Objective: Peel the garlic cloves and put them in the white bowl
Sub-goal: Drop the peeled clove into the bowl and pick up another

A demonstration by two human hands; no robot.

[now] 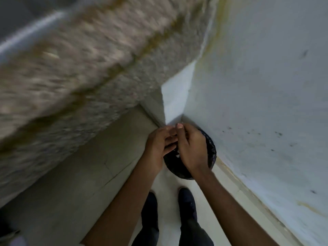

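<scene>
Lower centre of the frame: left hand, fingers loosely straight, meets right hand, fingers curled, their hold unclear, over a black-lined bin. White scraps lie between the hands.

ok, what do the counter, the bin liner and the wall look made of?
Counter: speckled beige-grey grain, likely granite or terrazzo; motion blur hides the finish.
Bin liner: black and crinkled with shiny glints, so probably thin plastic film.
Wall: flat white, matt, with dark specks and yellowish stains; looks like painted plaster.
</scene>
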